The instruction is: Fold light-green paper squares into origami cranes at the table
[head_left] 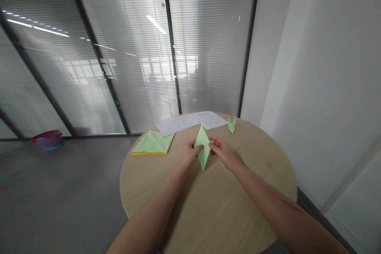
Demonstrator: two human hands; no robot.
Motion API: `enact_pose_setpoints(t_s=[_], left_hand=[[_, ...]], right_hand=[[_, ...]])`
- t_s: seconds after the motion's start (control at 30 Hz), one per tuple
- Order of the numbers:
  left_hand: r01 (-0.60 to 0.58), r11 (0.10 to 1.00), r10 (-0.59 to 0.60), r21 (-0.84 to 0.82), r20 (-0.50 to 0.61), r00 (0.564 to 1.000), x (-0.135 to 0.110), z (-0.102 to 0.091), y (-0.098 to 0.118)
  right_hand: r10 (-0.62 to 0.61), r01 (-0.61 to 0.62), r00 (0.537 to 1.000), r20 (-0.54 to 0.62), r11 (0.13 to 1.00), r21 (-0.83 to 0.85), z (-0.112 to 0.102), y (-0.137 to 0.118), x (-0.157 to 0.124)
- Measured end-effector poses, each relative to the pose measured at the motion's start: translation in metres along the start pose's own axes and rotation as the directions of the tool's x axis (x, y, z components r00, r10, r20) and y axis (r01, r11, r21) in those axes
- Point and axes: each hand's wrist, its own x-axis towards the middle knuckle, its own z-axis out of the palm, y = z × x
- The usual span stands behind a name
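Note:
A light green sheet of origami paper (203, 143), folded into a tall diamond, is held above the table between both hands. My left hand (189, 153) grips its left side, with the thumb lying across the front face. On the right edge, my right hand (220, 151) pinches the paper between thumb and fingers. The fingers behind the diamond are partly hidden. Beyond my right hand, a small folded green paper crane (231, 125) rests on the table.
The round wooden table (238, 206) carries a green paper stack with a yellow lower edge (154, 143) at left and printed white sheets (193, 121) at the back. A glass partition with blinds (143, 47) stands behind. A red and blue basket (49, 139) sits on the floor.

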Motion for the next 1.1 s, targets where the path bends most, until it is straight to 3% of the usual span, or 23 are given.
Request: enact_pose_setpoints(t_s=[0.13,0.53,0.87,1.0,1.1], left_hand=[[-0.005,1.000,0.005,-0.005,-0.015,1.000,-0.0009,-0.0003,0.0001],[-0.025,0.999,0.024,0.031,0.041,0.999,-0.0010,0.0015,0.0009],[0.001,1.000,-0.002,0.006,0.090,0.996,-0.0045,0.0048,0.0032],[-0.019,1.000,0.020,-0.010,0.141,0.990,-0.0052,0.0048,0.0051],[-0.069,0.998,0.070,-0.012,0.170,0.983,-0.0044,0.0038,0.0046]], right_hand=[[-0.002,0.002,0.999,-0.050,1.000,-0.003,-0.0008,-0.0011,-0.0001],[-0.008,0.006,1.000,0.030,0.999,0.050,0.0002,-0.0008,-0.0014],[-0.055,0.052,0.998,-0.027,0.993,-0.107,0.0003,0.0031,0.0020],[-0.045,0.038,0.996,-0.072,0.995,-0.092,-0.0008,0.0047,0.0025],[-0.020,0.018,0.999,-0.024,0.997,-0.076,-0.0017,0.0037,0.0017]])
